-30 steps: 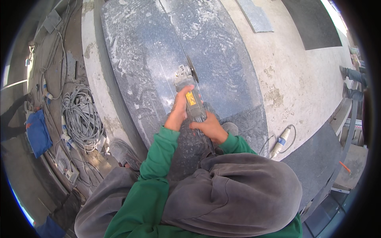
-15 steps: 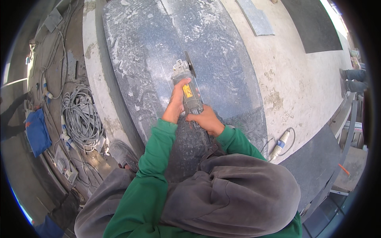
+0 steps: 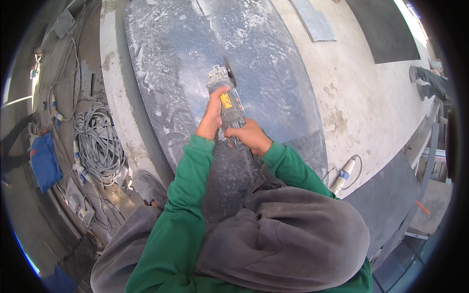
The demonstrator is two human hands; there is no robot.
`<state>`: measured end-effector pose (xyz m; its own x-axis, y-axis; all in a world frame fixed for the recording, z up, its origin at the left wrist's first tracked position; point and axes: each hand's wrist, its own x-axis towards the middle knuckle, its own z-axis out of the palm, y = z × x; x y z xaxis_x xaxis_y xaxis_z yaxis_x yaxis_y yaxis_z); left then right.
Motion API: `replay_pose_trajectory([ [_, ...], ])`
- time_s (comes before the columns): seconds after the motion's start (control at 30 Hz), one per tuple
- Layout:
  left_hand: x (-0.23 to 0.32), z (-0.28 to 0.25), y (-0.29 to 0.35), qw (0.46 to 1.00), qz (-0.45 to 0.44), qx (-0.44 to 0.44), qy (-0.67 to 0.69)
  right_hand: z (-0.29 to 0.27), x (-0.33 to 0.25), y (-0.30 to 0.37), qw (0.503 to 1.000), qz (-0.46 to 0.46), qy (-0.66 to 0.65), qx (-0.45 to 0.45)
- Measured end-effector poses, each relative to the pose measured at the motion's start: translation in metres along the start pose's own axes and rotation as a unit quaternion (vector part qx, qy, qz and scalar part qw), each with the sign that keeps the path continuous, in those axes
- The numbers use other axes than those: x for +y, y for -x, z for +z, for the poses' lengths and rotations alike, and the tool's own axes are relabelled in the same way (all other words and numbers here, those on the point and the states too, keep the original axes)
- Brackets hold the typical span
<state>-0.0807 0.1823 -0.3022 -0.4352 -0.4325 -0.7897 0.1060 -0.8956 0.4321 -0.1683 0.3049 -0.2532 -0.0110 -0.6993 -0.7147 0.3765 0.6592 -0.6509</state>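
Note:
Both my hands grip a grey angle grinder (image 3: 231,111) with a yellow label. My left hand (image 3: 213,110) is wrapped round the body just behind the grinder's head, thumb on top. Lower down, my right hand (image 3: 250,135) closes round the rear end. The dark cutting disc (image 3: 228,70) stands on edge at the right side of the head, in line with a thin dark cut that runs away from me. Under it lies a large blue-grey stone slab (image 3: 278,83), dusty and marked with white streaks. Whether the disc bites into the stone cannot be made out.
Coiled grey cable (image 3: 100,146) and a blue cloth (image 3: 45,162) lie on the floor at left, beyond a concrete ledge (image 3: 115,73). At right are a cable connector (image 3: 344,176), a narrow stone strip (image 3: 315,22) and dark slabs (image 3: 386,31). Another person's legs (image 3: 430,83) show at far right.
The grinder and both my hands have shifted slightly away from me and to the left, along the cut. The other person's legs at far right have moved.

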Motion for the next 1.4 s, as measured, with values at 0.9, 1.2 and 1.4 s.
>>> replay_pose_trajectory([
  [0.9, -0.042, 0.007, 0.047, 1.0, -0.008, -0.002, 0.0, -0.004, 0.051, 0.047, 0.999, -0.014, 0.008, 0.039],
  [1.2, -0.004, 0.0, 0.003, 1.0, -0.001, -0.009, -0.001, -0.003, 0.012, -0.002, 1.0, -0.015, -0.008, 0.0],
  [1.4, -0.025, 0.004, 0.023, 1.0, 0.007, 0.004, -0.001, -0.005, 0.028, 0.023, 0.999, -0.025, 0.023, 0.007],
])
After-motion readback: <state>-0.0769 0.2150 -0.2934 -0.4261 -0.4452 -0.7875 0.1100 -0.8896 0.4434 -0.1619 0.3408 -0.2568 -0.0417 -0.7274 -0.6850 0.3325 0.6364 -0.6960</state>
